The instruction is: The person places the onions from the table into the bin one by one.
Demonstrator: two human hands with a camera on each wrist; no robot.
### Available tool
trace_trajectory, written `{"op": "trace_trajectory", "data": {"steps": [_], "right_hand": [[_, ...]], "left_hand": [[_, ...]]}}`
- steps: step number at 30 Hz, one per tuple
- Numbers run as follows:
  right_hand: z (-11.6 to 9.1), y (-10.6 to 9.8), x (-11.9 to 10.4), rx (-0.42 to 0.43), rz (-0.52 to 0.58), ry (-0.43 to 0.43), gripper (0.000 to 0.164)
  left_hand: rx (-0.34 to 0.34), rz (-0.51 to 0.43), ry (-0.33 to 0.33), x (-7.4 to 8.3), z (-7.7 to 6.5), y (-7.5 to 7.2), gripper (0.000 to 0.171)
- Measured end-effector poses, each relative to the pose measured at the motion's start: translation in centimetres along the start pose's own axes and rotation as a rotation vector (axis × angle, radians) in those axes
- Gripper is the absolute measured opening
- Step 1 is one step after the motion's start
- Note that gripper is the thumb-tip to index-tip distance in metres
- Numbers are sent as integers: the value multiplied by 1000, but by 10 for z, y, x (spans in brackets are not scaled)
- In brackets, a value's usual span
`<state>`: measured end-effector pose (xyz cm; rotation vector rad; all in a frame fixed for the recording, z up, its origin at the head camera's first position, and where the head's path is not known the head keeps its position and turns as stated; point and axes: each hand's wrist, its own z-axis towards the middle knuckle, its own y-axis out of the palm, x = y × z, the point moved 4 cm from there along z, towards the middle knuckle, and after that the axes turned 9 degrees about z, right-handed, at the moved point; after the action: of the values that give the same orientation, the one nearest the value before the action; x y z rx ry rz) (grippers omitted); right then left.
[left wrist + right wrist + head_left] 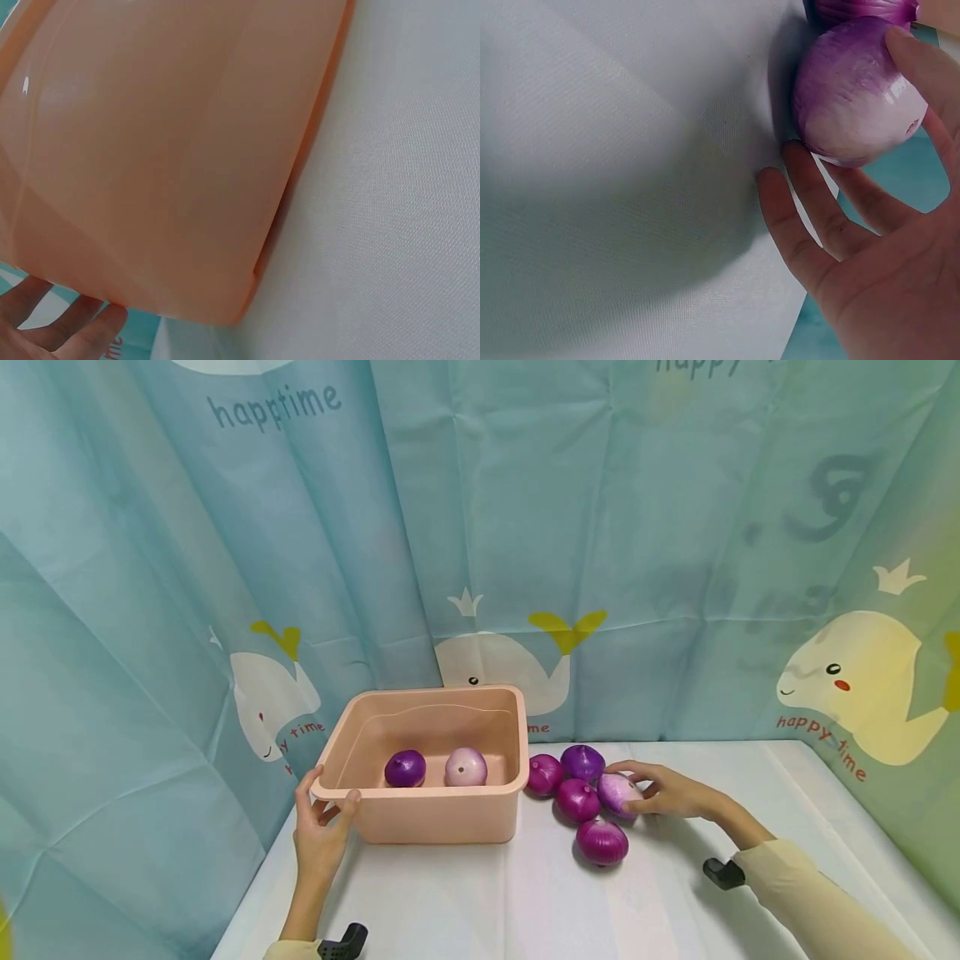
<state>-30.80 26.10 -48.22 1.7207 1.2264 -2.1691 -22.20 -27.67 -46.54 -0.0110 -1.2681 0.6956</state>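
White table (420, 902); curtain (525, 527) behind bin (438, 818) | inside bin: two onions (405, 769) | left hand (321, 842) grips bin corner | right of bin: four onions (577, 800), right hand (672, 792) pinching mottled onion (617, 793)

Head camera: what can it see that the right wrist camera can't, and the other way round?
Only the head view shows the left hand, whales on the curtain, and a dark onion and a pale onion inside the pink bin.

Only the right wrist view shows the palm side of the right hand and the weave of the white cloth.

Both show that hand around a purple-and-white onion and another onion beside it.
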Motion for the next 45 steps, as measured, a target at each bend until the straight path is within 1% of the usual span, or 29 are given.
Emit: {"op": "trace_trajectory", "data": {"steps": [8,12,17,21,24,26,29,31,34,36,42,45], "right_hand": [[0,-1,-4,3,7,12,62],[0,-1,-5,6,-2,-3,61],[0,-1,-6,16,13,-16,61],[1,-3,-8,45,3,-35,61],[2,-8,-12,81,-23,-41,61],[1,-13,-16,101,-32,-29,62],[-1,-21,-25,117,-30,-1,63],[-1,-26,-31,116,-26,-3,63],[1,-34,-43,132,-32,-29,61],[2,-39,-52,156,-52,-64,60],[6,-54,-74,271,-154,-176,58],[9,-61,-81,317,-200,-203,60]], "left_hand": [[1,8,11,4,0,-1,77],[7,-4,16,6,0,-1,74],[15,-7,6,5,1,-2,72],[14,8,-4,3,1,-1,73],[13,23,-7,2,1,-1,74],[15,23,-3,2,1,-1,74],[17,26,-4,2,0,-1,73],[17,28,-7,1,0,-1,73],[12,41,-15,1,-1,-1,73],[11,36,-16,1,-2,-2,74],[5,29,-12,1,-1,-2,75],[2,34,-16,1,-1,-2,75]]}}
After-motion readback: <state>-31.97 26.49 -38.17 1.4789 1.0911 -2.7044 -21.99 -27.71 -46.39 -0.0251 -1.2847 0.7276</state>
